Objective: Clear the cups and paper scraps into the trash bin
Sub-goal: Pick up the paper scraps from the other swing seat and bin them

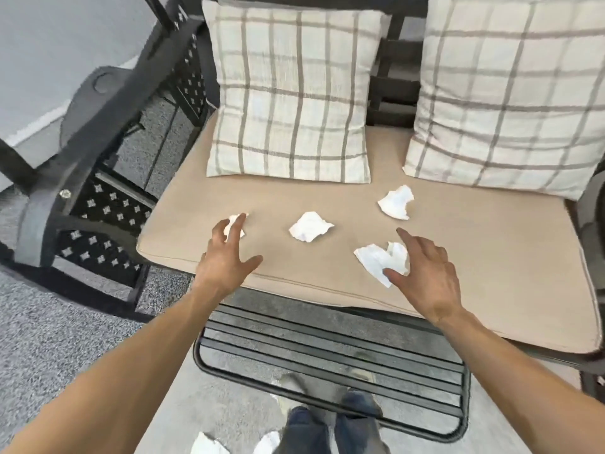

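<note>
Several crumpled white paper scraps lie on the tan seat cushion (458, 257) of a bench. My left hand (226, 257) is open, fingers spread, its fingertips over the leftmost scrap (233, 221). My right hand (425, 273) is open just above a flattened scrap (373, 260) near the cushion's front edge, thumb resting on it. A middle scrap (309, 230) lies between the hands, and another scrap (396, 203) lies farther back right. Two more scraps (209, 445) lie on the floor by my feet. No cups or trash bin are in view.
Two plaid pillows (291, 93) (510, 93) lean against the bench back. A black metal armrest with lattice side (98, 224) stands left. A black slatted footrest (327, 371) juts out below the cushion, above grey carpet (49, 339). My feet (330, 421) stand beside it.
</note>
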Demonstrator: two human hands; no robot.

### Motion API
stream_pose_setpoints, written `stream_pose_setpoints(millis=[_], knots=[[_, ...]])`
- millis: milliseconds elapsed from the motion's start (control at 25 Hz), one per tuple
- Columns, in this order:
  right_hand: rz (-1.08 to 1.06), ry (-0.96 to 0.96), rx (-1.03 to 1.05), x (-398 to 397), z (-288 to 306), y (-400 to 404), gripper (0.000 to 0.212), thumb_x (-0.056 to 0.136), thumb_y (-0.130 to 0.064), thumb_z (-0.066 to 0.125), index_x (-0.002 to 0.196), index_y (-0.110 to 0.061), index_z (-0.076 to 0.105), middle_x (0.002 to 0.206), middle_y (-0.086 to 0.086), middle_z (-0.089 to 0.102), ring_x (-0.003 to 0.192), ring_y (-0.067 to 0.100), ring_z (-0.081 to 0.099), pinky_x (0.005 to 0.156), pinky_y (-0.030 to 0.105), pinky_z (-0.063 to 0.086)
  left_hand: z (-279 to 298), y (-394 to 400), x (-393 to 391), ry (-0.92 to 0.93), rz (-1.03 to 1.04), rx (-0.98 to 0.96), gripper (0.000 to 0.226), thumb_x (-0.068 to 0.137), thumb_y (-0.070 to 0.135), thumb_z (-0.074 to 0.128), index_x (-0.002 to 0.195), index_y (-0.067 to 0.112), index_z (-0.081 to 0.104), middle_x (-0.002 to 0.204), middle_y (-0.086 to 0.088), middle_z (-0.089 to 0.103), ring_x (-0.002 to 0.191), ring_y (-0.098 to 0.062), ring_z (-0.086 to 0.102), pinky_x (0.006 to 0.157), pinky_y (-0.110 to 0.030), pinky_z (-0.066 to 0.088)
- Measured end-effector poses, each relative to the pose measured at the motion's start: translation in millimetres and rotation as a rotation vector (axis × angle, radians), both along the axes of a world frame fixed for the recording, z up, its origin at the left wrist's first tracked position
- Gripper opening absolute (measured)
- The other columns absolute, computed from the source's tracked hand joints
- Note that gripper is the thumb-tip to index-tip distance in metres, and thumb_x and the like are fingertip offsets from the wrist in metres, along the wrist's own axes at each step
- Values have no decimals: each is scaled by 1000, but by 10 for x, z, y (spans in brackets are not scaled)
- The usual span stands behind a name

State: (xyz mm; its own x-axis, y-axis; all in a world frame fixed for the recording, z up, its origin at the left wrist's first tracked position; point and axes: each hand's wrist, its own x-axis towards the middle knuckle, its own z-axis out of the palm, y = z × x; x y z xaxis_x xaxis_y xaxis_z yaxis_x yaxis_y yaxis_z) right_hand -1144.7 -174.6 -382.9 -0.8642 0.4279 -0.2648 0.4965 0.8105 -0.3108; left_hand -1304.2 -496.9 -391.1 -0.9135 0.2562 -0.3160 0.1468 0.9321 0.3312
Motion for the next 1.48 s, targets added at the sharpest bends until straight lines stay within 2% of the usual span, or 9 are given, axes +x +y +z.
stream_pose_setpoints(millis=[240,520,640,800,920,1160,1280,1360,1480], knots=[[146,-72,158,-173,-599,-78,66,83,-48,64,142,-34,37,142,-1,41,122,29,37,90,44,39,-581,88,-442,-57,58,-109,89,79,43,71,147,43,12,154,-8,11,131,-36,35,95,-57,46],[221,-58,288,-218,-745,-130,23,88,-18,58,108,-23,68,107,1,64,104,30,48,81,40,36,-824,79,-591,-42,20,-65,38,89,19,56,127,22,54,127,-12,44,109,-36,54,91,-46,48],[161,97,125,-248,-631,-164,18,89,-22,59,104,-19,68,96,2,65,94,29,53,77,40,38,-762,96,-581,-49,14,-23,27,88,9,55,114,15,62,118,-13,51,100,-35,61,88,-44,50],[-243,261,-363,-360,-396,2,14,90,-29,51,103,-27,56,78,-2,63,71,18,55,61,32,41,-523,316,-592,-1,15,81,22,90,9,53,106,12,67,109,-14,53,84,-36,60,82,-37,48],[-356,273,-417,-449,-332,261,19,94,-25,41,107,-32,54,69,2,61,68,20,57,57,29,41,-388,628,-611,-5,-44,192,18,92,10,50,98,16,66,101,-4,48,70,-21,53,73,-30,42],[-75,21,-16,-375,-640,512,32,97,-42,37,124,-30,51,103,2,50,86,33,59,69,36,43,-623,1221,-514,-51,-171,240,20,97,14,44,107,14,62,122,-4,46,97,-25,56,80,-35,47],[-12,-29,-19,-286,-815,491,51,86,-60,51,127,-30,44,112,-1,40,94,25,54,72,34,43,-860,1322,-392,-74,-248,65,33,96,40,47,123,22,53,137,-1,39,122,-27,40,93,-39,37],[-10,-1,-45,-274,-898,497,58,80,-61,59,126,-30,43,115,-3,37,100,23,50,73,34,44,-956,1327,-337,-23,-344,-60,54,89,60,48,133,30,44,143,2,34,126,-28,34,97,-44,31],[0,24,-26,-275,-981,531,50,83,-57,59,121,-26,47,117,-2,39,102,23,50,71,35,45,-1030,1331,-319,108,-436,-171,54,91,58,45,139,33,38,139,-4,37,115,-31,40,92,-45,35]])
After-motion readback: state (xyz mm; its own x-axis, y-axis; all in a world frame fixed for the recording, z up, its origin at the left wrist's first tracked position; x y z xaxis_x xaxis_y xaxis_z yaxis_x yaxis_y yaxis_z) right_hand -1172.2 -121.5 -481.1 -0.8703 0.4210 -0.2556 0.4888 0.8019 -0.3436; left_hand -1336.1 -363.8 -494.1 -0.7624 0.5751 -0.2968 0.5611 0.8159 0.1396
